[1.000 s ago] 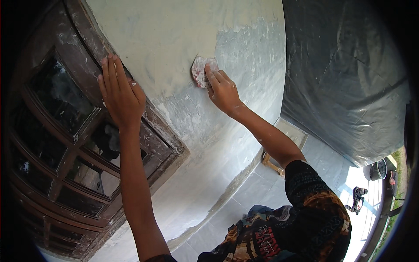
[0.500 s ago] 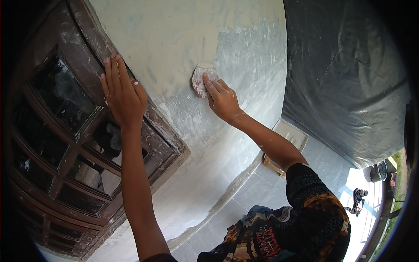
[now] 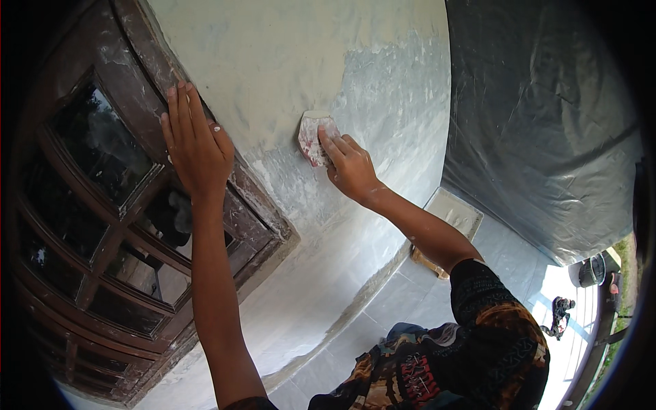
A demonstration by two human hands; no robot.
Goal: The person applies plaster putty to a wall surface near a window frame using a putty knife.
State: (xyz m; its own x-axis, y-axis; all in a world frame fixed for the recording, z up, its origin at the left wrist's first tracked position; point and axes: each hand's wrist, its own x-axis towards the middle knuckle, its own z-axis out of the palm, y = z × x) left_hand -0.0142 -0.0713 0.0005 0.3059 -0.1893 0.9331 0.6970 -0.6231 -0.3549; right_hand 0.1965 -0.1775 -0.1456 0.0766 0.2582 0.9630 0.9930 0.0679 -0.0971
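My right hand (image 3: 353,171) grips a flat putty spreader (image 3: 316,131), whitish with reddish smears, its broad edge against the wall. Cream putty (image 3: 266,61) covers the wall above and to the left of the spreader. To the right, the wall surface (image 3: 400,92) is grey with patchy white streaks. My left hand (image 3: 198,147) lies flat on the dark brown wooden window frame (image 3: 253,219), fingers outstretched and holding nothing. White specks dot its skin. My right palm and the spreader's back end are partly hidden by my fingers.
Dark glass panes (image 3: 102,137) fill the wooden frame at left. A dark plastic sheet (image 3: 533,123) hangs at right. Behind my right forearm, a pale tray-like board (image 3: 456,213) rests above the grey tiled floor (image 3: 403,301). Farther right stands a dark bucket (image 3: 591,271).
My right hand and the spreader have slid slightly down the wall. My left hand stays on the frame, with only a small shift in view.
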